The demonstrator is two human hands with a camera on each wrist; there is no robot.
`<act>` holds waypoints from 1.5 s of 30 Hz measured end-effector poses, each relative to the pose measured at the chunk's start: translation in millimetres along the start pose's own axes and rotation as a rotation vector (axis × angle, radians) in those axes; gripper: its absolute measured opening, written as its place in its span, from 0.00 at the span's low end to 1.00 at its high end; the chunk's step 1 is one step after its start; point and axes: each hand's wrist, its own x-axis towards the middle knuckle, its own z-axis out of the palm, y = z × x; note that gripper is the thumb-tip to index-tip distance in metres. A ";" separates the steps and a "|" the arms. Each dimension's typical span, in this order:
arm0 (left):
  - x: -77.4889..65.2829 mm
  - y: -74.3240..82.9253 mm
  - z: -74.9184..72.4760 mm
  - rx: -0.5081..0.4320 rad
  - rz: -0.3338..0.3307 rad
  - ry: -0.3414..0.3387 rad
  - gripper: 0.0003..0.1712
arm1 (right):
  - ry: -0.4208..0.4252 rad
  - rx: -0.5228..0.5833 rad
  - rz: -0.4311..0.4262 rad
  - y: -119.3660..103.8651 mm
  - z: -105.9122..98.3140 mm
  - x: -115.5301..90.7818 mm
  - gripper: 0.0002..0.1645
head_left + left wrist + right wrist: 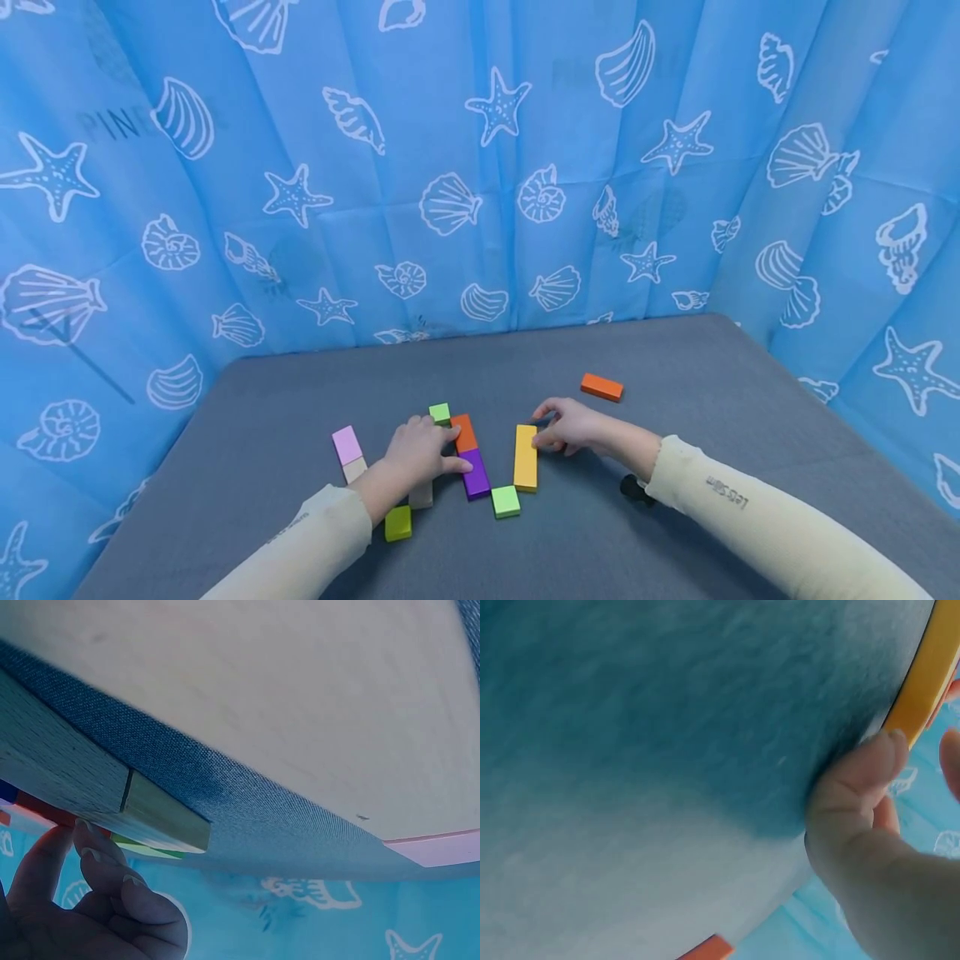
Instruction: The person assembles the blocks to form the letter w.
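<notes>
Several coloured wooden blocks form a zigzag on the grey cloth. My left hand (415, 454) reaches over the row, with a fingertip at the orange block (466, 432) and the thumb at the purple block (476, 478) joined end to end with it. In the left wrist view its fingers (105, 866) are bent beside the row. Right of these stands a yellow block (526, 462), slanting up from a light green block (506, 502). My right hand (572, 425) touches the yellow block's right side with the thumb; in the right wrist view another fingertip is apart from it.
A loose orange block (602, 387) lies beyond my right hand. Left are a pink block (347, 445), a beige block (355, 470) and a yellow-green block (398, 523), partly behind my left arm. Another light green block (439, 412) sits behind my left hand. A blue curtain (450, 275) borders the table.
</notes>
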 end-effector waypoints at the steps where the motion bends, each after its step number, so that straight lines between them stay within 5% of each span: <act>1: -0.1 0.0 0.0 -0.002 -0.002 -0.001 0.38 | 0.019 0.005 -0.004 0.9 -2.4 -0.7 0.21; 10: -1.2 -1.2 0.3 -0.010 -0.006 -0.001 0.38 | 0.315 -0.100 -0.120 11.4 -33.8 2.8 0.14; 17: -1.0 -1.1 0.8 -0.007 0.000 0.001 0.38 | 0.474 -0.301 -0.110 31.0 -57.7 15.0 0.20; 22: -0.9 -0.5 0.8 -0.005 -0.004 0.000 0.38 | 0.415 -0.402 -0.066 40.2 -73.3 22.9 0.25; 29: -0.5 -0.3 0.2 -0.011 0.001 0.000 0.38 | 0.261 -0.323 -0.011 43.9 -88.1 26.6 0.29; 45: -0.2 -0.9 -0.4 -0.001 -0.005 -0.006 0.38 | 0.144 -0.318 0.006 39.8 -95.3 32.9 0.28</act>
